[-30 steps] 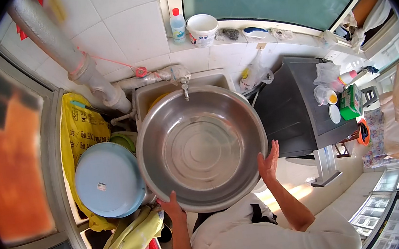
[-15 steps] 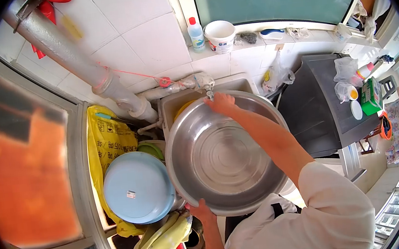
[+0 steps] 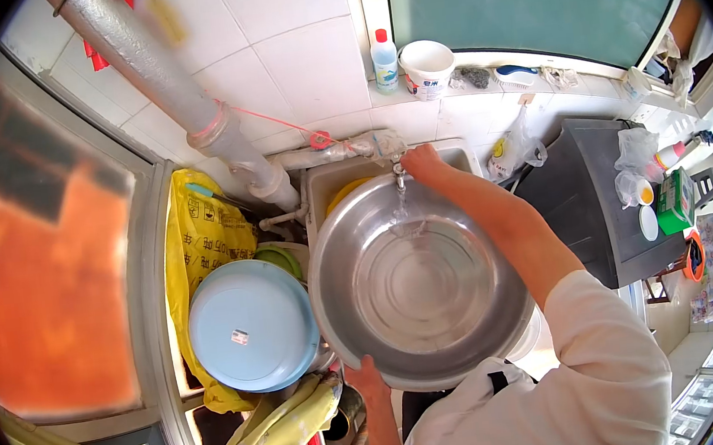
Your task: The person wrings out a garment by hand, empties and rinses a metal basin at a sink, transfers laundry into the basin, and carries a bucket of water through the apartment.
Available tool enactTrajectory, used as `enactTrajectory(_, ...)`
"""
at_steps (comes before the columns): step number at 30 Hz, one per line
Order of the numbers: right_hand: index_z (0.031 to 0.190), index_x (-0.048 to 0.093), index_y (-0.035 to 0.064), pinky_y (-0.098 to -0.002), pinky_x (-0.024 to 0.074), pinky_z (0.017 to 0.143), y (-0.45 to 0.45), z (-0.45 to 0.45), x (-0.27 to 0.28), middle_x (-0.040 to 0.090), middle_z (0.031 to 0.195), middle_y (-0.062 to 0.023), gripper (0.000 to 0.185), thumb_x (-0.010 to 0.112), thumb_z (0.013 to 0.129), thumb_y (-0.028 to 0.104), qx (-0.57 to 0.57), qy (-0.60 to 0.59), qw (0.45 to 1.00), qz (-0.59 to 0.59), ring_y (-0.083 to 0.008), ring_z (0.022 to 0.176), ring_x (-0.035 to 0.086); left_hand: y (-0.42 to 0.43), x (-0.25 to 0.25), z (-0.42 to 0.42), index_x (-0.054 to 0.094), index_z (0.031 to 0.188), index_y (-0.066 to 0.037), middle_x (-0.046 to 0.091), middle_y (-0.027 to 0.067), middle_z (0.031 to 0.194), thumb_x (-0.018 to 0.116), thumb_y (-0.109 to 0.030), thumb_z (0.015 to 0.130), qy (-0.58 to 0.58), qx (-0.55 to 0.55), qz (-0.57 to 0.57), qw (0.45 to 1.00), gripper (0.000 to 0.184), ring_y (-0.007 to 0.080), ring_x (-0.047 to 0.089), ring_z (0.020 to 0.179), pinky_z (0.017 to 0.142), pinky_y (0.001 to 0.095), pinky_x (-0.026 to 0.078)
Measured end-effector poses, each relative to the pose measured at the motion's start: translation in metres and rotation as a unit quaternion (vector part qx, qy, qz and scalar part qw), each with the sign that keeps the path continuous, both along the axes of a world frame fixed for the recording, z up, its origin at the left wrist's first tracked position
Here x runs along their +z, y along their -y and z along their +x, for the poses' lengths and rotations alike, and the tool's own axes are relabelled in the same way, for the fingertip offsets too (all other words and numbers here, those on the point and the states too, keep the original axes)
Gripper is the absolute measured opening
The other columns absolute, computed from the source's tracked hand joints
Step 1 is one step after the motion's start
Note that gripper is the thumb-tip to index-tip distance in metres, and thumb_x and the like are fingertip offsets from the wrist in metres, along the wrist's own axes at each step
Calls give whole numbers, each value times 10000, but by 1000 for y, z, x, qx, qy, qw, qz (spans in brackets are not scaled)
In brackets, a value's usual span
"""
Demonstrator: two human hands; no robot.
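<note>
A large stainless-steel basin [image 3: 419,281] rests tilted over the sink [image 3: 462,152]. My left hand [image 3: 368,382] grips its near-left rim, thumb on top and the other fingers hidden below. At the far side, my right hand [image 3: 423,164] is closed at the handle of the tap [image 3: 398,166], its fingertips partly hidden. Running water [image 3: 400,211] falls from the spout into the basin, near its far wall. Behind the basin's left edge, part of something yellow [image 3: 345,193] shows in the sink.
An upturned light-blue basin [image 3: 253,325] sits to the left, beside a yellow sack [image 3: 193,240]. A dark covered surface [image 3: 576,199] stands to the right. On the ledge are a bottle [image 3: 384,63], a white bucket [image 3: 427,69] and a brush [image 3: 517,75].
My right hand has moved from the basin's far rim to the tap handle. Water now runs into the basin. The view has shifted slightly; my left hand stays on the near rim.
</note>
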State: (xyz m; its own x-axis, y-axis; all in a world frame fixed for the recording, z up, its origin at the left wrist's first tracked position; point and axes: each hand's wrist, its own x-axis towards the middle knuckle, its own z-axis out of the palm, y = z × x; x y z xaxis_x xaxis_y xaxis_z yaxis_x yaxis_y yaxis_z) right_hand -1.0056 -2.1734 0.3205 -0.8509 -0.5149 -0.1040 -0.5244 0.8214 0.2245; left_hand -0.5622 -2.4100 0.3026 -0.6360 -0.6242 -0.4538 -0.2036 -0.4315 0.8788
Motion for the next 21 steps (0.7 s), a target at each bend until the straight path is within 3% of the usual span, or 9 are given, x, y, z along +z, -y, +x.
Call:
enactTrajectory(3, 1086, 679, 137, -464, 525, 831, -10, 7, -11, 709, 1077, -97, 244, 696, 847, 182, -66, 21, 995, -79, -282, 994, 697, 0, 1, -1, 552, 1276, 84, 634, 113, 1196, 515, 103, 809, 0, 4, -13, 1000, 469, 210, 610, 1015, 925, 297, 465)
enactTrajectory(5, 1271, 583, 175, -509, 420, 1033, -20, 43, -2, 637, 1244, -119, 451, 717, 842, 219, -127, 5, 975, -181, -291, 1179, 612, 3, -4, 2, 551, 1278, 85, 635, 110, 1194, 514, 106, 809, 6, 0, -6, 1000, 470, 209, 608, 1020, 929, 298, 464)
enactTrajectory(6, 1271, 583, 175, -509, 420, 1033, -27, 59, -3, 637, 1244, -119, 451, 717, 842, 219, -133, 2, 975, -177, -291, 1179, 612, 7, -16, 5, 534, 1318, 52, 630, 117, 1225, 534, 106, 813, 2, -7, 2, 1000, 508, 232, 613, 1048, 944, 330, 481)
enactTrajectory(8, 1399, 479, 162, -564, 263, 1160, -53, 94, -17, 527, 1377, -140, 598, 712, 855, 247, -174, -70, 956, -224, -290, 1331, 478, 13, -41, 10, 517, 1357, 20, 625, 124, 1256, 554, 107, 816, -5, -29, 17, 999, 550, 254, 618, 1076, 959, 361, 497)
enactTrajectory(11, 1417, 475, 104, -618, 197, 1179, -97, 169, -25, 499, 1339, -179, 651, 721, 831, 243, -242, -161, 934, -207, -325, 1360, 417, 16, -57, 10, 520, 1356, 17, 625, 134, 1260, 553, 107, 814, -43, -48, -28, 998, 550, 266, 620, 1090, 955, 394, 511)
enactTrajectory(13, 1452, 438, 92, -670, 195, 1155, -125, 221, -34, 492, 1322, -186, 673, 685, 844, 237, -313, -181, 914, -185, -344, 1356, 409, 12, -34, 10, 516, 1353, 31, 618, 145, 1268, 551, 111, 801, -54, -38, 29, 997, 559, 285, 614, 1113, 943, 427, 528)
enactTrajectory(15, 1517, 351, 119, -699, 206, 1124, -147, 265, -38, 494, 1321, -187, 723, 641, 864, 231, -412, -71, 885, -205, -362, 1322, 442, 7, -13, 6, 510, 1352, 45, 614, 154, 1270, 558, 93, 802, -20, -62, 43, 997, 554, 297, 614, 1110, 934, 442, 534)
enactTrajectory(17, 1599, 156, 212, -550, 454, 988, -153, 301, -5, 505, 1311, -210, 830, 591, 893, 177, -489, 81, 827, -266, -399, 1114, 619, 8, -13, 3, 505, 1351, 60, 611, 162, 1272, 565, 74, 803, 11, -66, 45, 997, 551, 309, 615, 1108, 924, 457, 540)
enactTrajectory(21, 1597, 154, 231, -498, 519, 912, -160, 312, -17, 577, 1271, -218, 858, 617, 879, 140, -510, 63, 800, -309, -411, 1094, 645, 18, -27, 7, 510, 1309, 100, 596, 201, 1251, 565, 10, 823, 52, -82, -2, 995, 498, 332, 611, 1059, 903, 480, 543)
